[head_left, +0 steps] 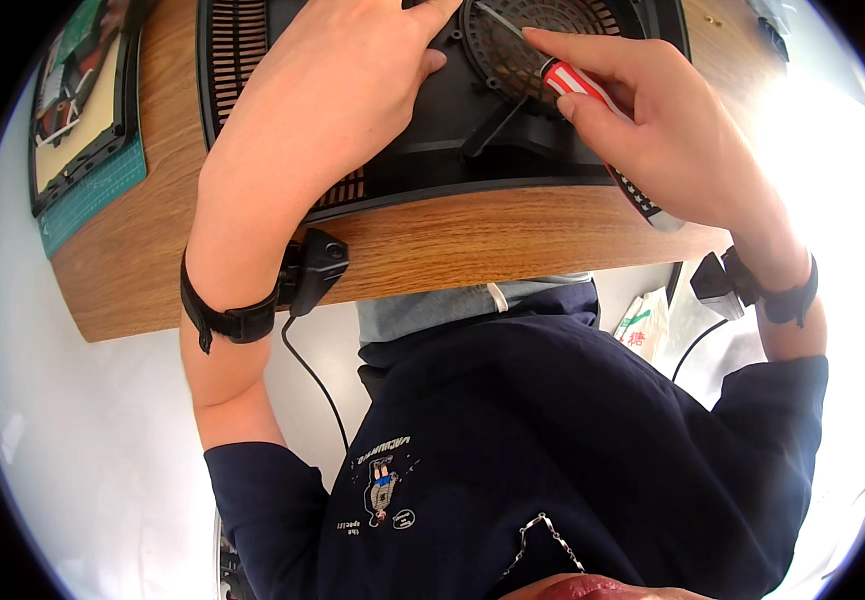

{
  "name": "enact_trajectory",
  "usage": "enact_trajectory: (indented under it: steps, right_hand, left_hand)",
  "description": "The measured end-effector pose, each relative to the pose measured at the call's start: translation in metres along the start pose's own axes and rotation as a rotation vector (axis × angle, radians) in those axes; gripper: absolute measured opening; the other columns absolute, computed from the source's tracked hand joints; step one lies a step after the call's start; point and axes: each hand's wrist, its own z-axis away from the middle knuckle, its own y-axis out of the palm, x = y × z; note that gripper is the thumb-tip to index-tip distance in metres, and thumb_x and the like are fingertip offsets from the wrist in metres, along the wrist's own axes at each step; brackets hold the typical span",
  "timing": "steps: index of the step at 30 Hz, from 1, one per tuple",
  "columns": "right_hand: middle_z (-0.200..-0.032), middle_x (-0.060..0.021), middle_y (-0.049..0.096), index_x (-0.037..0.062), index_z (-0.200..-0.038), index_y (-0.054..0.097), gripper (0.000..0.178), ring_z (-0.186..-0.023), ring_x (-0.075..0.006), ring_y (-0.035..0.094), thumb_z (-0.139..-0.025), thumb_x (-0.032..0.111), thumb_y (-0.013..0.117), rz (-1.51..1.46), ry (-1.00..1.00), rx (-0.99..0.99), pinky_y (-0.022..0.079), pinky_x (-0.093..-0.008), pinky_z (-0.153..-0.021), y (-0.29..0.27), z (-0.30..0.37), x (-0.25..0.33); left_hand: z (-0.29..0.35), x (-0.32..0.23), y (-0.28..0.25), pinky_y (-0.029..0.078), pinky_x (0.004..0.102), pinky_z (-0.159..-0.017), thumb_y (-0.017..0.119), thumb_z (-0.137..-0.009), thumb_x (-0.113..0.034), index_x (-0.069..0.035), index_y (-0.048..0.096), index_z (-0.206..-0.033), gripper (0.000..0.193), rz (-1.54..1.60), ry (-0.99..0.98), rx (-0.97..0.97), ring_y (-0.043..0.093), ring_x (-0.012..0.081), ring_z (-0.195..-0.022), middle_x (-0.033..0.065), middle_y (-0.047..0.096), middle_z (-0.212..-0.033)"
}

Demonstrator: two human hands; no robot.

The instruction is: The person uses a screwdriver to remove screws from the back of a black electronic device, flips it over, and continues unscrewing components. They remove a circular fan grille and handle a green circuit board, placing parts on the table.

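Observation:
A black plastic housing [403,165] with slotted vents and a round mesh grille [553,30] lies on the wooden table. My right hand [653,125] grips a screwdriver [573,82] by its red and white handle. Its metal shaft slants up and left across the grille, with the tip near the top edge of the view. The handle's far end emerges below my palm. My left hand [338,95] rests over the left part of the housing, thumb and index finger apart. The index finger reaches toward the screwdriver's tip; its other fingers are hidden or cut off.
On the left, a dark-framed tray [103,130] holding tools and parts sits on a green cutting mat [98,205]. Small brass-coloured bits [715,20] lie at the far right of the wooden table [423,245]. Strapped devices with cables are on both wrists.

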Motion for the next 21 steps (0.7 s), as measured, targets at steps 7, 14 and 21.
enact_trajectory:
  steps: [7, 14, 21]
  right_hand:
    - [-0.082, -0.0008, 0.064, 0.0031, -0.143, 0.062, 0.042, -0.068, -0.0048, 0.058, -0.104, 0.019, 0.057, -0.423, 0.103, -0.016, 0.048, -0.0192, -0.062, 0.002, -0.006, -0.005]
    - [-0.091, -0.0095, 0.068, -0.0041, -0.14, 0.053, 0.041, -0.071, -0.0152, 0.068, -0.105, 0.018, 0.053, -1.478, 0.298, 0.292, 0.055, -0.0231, -0.06, -0.015, -0.017, -0.021]
    - [-0.083, -0.0039, 0.065, 0.0032, -0.143, 0.06, 0.044, -0.068, -0.0083, 0.063, -0.105, 0.025, 0.053, -0.592, 0.13, 0.067, 0.051, -0.0205, -0.06, -0.033, -0.003, -0.008]
  left_hand:
    - [-0.001, -0.004, 0.0, 0.047, 0.0394, -0.103, 0.064, -0.096, -0.009, 0.008, 0.059, -0.134, 0.042, -0.081, -0.021, 0.003, 0.052, 0.0342, -0.117, 0.0202, 0.051, -0.126]
    - [0.0, -0.009, -0.007, 0.047, 0.0405, -0.103, 0.064, -0.095, -0.009, 0.008, 0.058, -0.134, 0.043, 0.002, -0.086, 0.022, 0.051, 0.035, -0.118, 0.0201, 0.05, -0.128]
    - [0.001, 0.002, -0.002, 0.047, 0.0418, -0.103, 0.065, -0.094, -0.009, 0.009, 0.057, -0.135, 0.045, 0.041, -0.018, -0.015, 0.051, 0.0366, -0.118, 0.0215, 0.05, -0.129]
